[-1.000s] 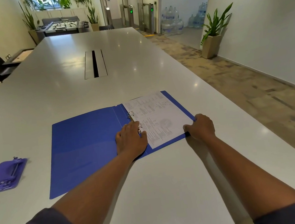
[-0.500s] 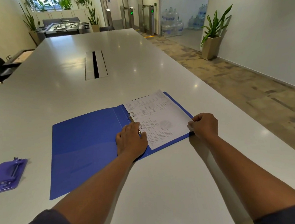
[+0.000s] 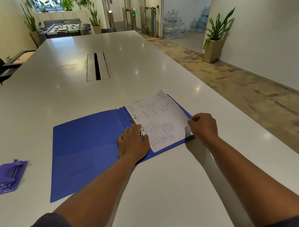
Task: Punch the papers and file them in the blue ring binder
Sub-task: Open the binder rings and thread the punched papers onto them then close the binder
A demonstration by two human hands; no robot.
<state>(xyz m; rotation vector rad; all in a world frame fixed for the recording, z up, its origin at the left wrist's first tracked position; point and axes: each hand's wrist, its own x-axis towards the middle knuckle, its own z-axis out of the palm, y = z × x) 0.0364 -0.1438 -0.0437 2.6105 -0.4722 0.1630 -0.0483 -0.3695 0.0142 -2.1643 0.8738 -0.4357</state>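
My left hand (image 3: 132, 143) lies flat by the rings (image 3: 136, 123); my right hand (image 3: 203, 126) pinches the papers (image 3: 159, 119) at 3 o'clock. I'd keep holes aligned, then seat them in the binder (image 3: 87, 144).

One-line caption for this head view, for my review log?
Left hand by the metal rings of the open blue ring binder; right hand pinches the printed white papers.

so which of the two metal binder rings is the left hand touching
The nearer metal ring, by the left hand's fingertips. The farther ring stands untouched, up the spine of the open blue ring binder.
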